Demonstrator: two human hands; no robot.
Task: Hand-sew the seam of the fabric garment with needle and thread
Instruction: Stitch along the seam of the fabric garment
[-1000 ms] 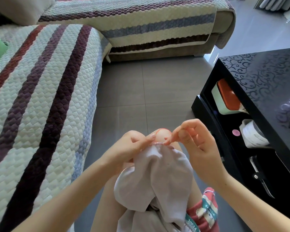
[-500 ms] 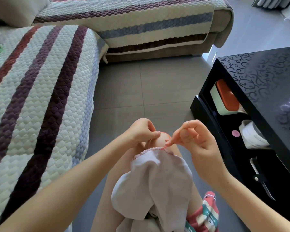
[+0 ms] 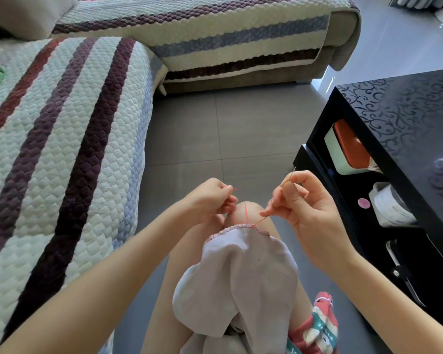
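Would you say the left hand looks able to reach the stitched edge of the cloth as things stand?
Probably yes: the stitched edge lies close to the left hand, with nothing between them. But that hand pinches the red thread, so it would likely have to let go first.

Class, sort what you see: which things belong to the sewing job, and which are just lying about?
In the job: white garment, red thread, needle, left hand pinching the thread, right hand holding the needle.
Lying about: orange-lidded box, white roll, striped sofa cover, black table.
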